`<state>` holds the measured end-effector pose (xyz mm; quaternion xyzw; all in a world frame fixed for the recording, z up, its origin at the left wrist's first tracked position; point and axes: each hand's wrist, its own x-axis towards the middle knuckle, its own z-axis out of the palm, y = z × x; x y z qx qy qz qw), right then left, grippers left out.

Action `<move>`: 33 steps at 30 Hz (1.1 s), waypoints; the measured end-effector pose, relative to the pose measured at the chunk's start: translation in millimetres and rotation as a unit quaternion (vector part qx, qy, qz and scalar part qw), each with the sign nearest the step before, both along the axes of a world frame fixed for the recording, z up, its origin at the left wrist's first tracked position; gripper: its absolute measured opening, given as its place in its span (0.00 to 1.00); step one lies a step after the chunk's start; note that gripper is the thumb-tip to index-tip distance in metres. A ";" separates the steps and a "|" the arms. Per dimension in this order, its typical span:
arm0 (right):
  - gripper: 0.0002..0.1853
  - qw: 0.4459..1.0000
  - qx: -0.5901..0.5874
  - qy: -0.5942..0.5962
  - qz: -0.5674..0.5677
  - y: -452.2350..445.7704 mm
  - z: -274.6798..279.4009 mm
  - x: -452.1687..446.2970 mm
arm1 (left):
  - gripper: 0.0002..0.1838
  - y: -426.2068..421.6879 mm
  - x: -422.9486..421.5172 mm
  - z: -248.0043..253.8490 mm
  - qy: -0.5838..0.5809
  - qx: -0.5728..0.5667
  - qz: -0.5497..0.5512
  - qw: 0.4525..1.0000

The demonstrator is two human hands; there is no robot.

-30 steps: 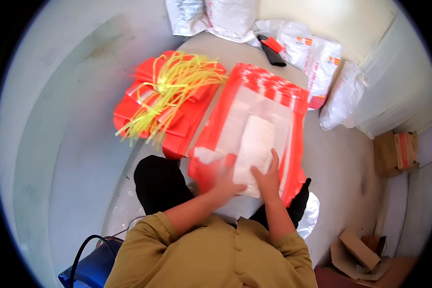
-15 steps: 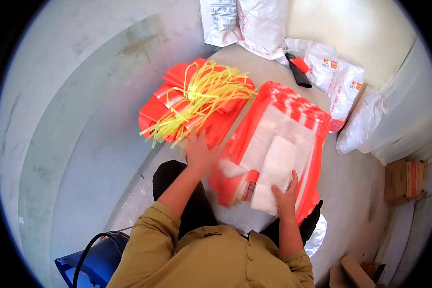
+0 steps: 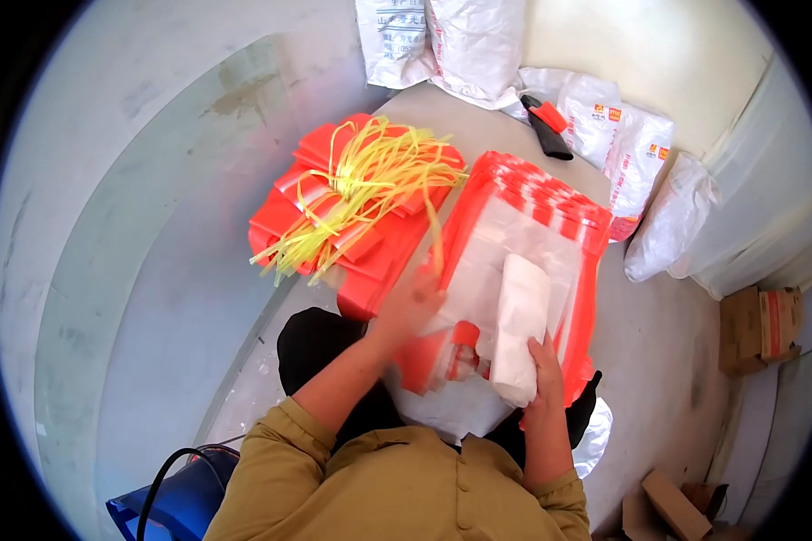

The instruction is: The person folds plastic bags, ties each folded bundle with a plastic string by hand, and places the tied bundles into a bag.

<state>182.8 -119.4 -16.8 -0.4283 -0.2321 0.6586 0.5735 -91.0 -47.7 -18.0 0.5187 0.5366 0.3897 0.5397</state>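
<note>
A folded white bundle (image 3: pixel 520 316) stands tilted over a stack of red-and-white plastic bags (image 3: pixel 478 234), its lower right side gripped by my right hand (image 3: pixel 547 371). My left hand (image 3: pixel 412 305) is over the left edge of the stack, its fingers closed on a yellow strip (image 3: pixel 436 236) that rises from them toward the pile of strips. Left of the stack, many yellow strips (image 3: pixel 361 194) lie across folded red bags (image 3: pixel 370 270). Below my left hand the corners of the bags are bunched and folded.
White sacks (image 3: pixel 478 45) stand along the wall behind, with more sacks (image 3: pixel 636 162) at the right. A black object with a red part (image 3: pixel 550 135) lies near them. Cardboard boxes (image 3: pixel 744 334) are at the right; a blue bag (image 3: pixel 176 496) is at the lower left.
My left hand went to the yellow strips, took one and came back right over the stack. My right hand has raised the white bundle, which lay flat before.
</note>
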 end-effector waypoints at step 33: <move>0.10 0.656 0.035 -0.752 -0.065 -9.4 27.4 129.0 | 0.45 0.6 144.9 -29.7 -0.130 -0.174 -0.096 0.971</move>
